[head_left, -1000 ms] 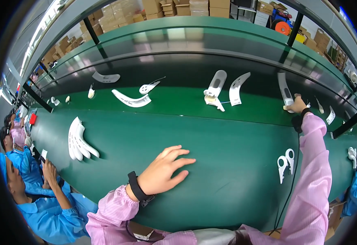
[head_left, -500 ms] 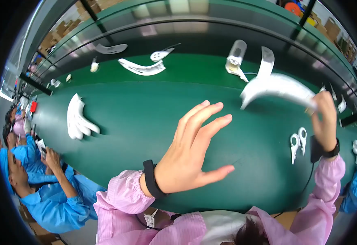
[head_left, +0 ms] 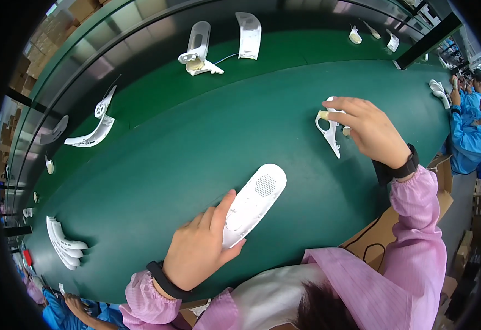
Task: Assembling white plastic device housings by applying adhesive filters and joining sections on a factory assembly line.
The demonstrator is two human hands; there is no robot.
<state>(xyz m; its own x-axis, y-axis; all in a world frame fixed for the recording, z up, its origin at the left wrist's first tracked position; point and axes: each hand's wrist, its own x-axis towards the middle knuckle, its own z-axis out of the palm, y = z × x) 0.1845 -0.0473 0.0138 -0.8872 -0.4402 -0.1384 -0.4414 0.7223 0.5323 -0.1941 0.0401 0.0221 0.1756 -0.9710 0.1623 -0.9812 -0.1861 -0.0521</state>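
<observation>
My left hand [head_left: 199,245] grips the lower end of a long, rounded white plastic housing [head_left: 254,201], thumb on one side and fingers on the other. A patch of small holes shows near the housing's upper end, tilted to the right. Further right, my right hand [head_left: 369,129] has its fingers closed around white ring-headed plastic parts [head_left: 330,135]. Yellowish pieces sit by its fingertips. The hand partly covers these parts, so how many it holds is hidden. A dark flat object [head_left: 382,173] lies below the right wrist.
Stacked curved white shells [head_left: 64,245] lie at the left of the green table [head_left: 158,192]. Along the back are an upright housing [head_left: 199,41], a curved cover [head_left: 249,36] and a curved shell [head_left: 95,135]. A black post [head_left: 427,41] stands far right, with people in blue beyond.
The view has turned to the right. My left hand, empty and spread before, now holds the white housing. My right hand has left the blurred curved white piece for the ring-headed parts.
</observation>
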